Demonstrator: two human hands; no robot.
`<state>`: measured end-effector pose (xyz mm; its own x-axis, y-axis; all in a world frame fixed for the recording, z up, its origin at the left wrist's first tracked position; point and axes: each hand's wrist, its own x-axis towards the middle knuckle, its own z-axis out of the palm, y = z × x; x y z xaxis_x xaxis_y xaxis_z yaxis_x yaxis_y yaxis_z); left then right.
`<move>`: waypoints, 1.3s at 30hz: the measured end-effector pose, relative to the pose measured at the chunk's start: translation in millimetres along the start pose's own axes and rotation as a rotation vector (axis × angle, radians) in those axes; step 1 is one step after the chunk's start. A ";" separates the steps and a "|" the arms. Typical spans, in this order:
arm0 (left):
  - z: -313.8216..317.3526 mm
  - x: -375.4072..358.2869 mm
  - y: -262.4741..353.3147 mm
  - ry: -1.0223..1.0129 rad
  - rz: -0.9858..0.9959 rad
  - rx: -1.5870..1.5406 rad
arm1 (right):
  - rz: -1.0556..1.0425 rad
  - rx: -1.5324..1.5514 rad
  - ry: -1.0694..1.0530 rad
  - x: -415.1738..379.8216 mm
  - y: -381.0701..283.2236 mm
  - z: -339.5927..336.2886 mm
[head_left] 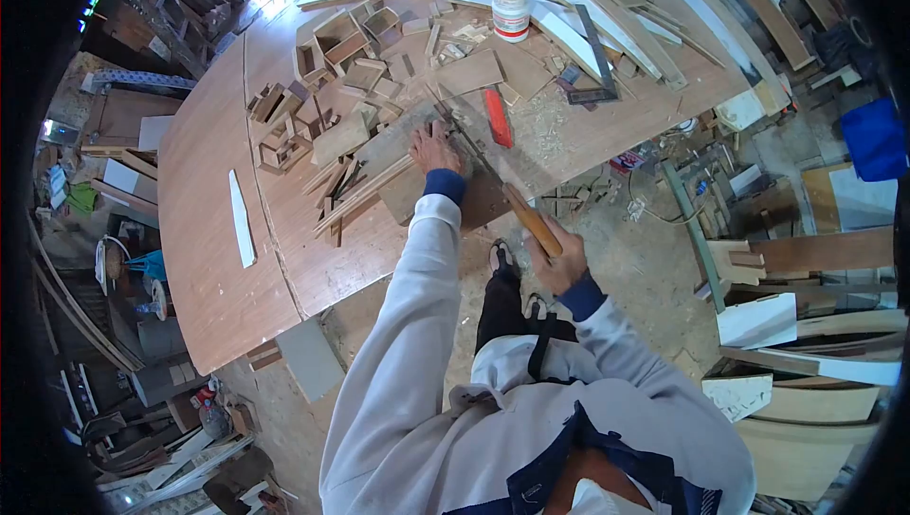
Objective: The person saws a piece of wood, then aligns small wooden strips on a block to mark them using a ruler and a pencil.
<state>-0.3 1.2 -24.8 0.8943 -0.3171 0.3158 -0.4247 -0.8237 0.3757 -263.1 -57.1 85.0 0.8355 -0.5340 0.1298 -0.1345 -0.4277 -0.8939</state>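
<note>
My right hand (561, 259) is wrapped round the long wooden handle (533, 221) of a hand saw. Its narrow blade (474, 147) runs up and to the left across the table, passing close by the fingers of my left hand (434, 147). That left hand presses down, fingers bent, on thin wooden strips (374, 191) over a wooden board (403, 200) at the table's near edge. The strips' far ends under the hand are hidden. A red-handled tool (497, 119) lies just right of the blade.
Small wooden boxes (334, 45) and offcuts crowd the table (204, 183) at the left. A white glue bottle (510, 17) stands behind, near a dark try square (595, 69) and long boards. A white wedge (241, 219) lies at left. Timber (825, 254) is stacked at right.
</note>
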 end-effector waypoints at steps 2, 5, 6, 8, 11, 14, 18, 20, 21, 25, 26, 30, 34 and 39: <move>-4.7 1.8 3.3 0.013 0.003 0.003 | 0.015 0.003 0.024 -9.1 -4.0 -5.7; -4.6 3.2 1.8 0.035 0.014 -0.017 | 0.015 -0.017 0.032 -44.5 -26.2 -40.0; -8.7 2.6 3.7 0.029 0.023 0.004 | 0.011 -0.030 0.017 -57.6 -31.7 -50.0; -10.2 3.2 4.8 0.025 0.035 0.026 | 0.017 -0.032 0.032 -69.6 -29.8 -56.1; -2.9 2.5 3.4 0.054 0.026 -0.001 | -0.007 -0.026 0.068 -44.2 -16.2 -35.5; -8.9 3.1 1.9 0.072 0.053 0.009 | -0.004 0.016 0.054 -7.3 -9.4 -12.4; -21.8 5.4 12.8 -0.064 -0.008 -0.010 | -0.072 -0.019 0.088 -39.9 -5.9 -26.1; -20.1 3.2 8.4 -0.087 -0.024 -0.018 | -0.151 -0.076 0.105 -64.6 -11.9 -39.7; -17.7 3.8 7.1 -0.088 -0.003 0.009 | -0.085 -0.078 0.084 -72.1 -19.4 -48.4; -26.2 -1.9 10.4 -0.074 0.057 -0.015 | 0.081 0.031 -0.008 -35.3 -27.2 -34.1; -24.6 -1.0 11.4 -0.072 0.057 -0.014 | 0.079 0.032 -0.008 -20.2 -21.6 -25.8; -21.7 2.8 10.5 -0.092 0.010 -0.043 | 0.024 -0.037 0.013 -15.0 -0.8 -10.1; -13.0 5.8 3.1 -0.064 0.029 -0.003 | -0.052 -0.080 0.061 -63.6 -33.0 -49.3; -18.7 3.5 8.4 -0.068 0.022 -0.034 | 0.038 -0.022 0.060 -44.5 -12.2 -27.9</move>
<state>-3.3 2.0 -4.2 0.8915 -0.3674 0.2648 -0.4482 -0.8000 0.3990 -313.5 -48.6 102.1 0.7959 -0.5931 0.1218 -0.1781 -0.4216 -0.8891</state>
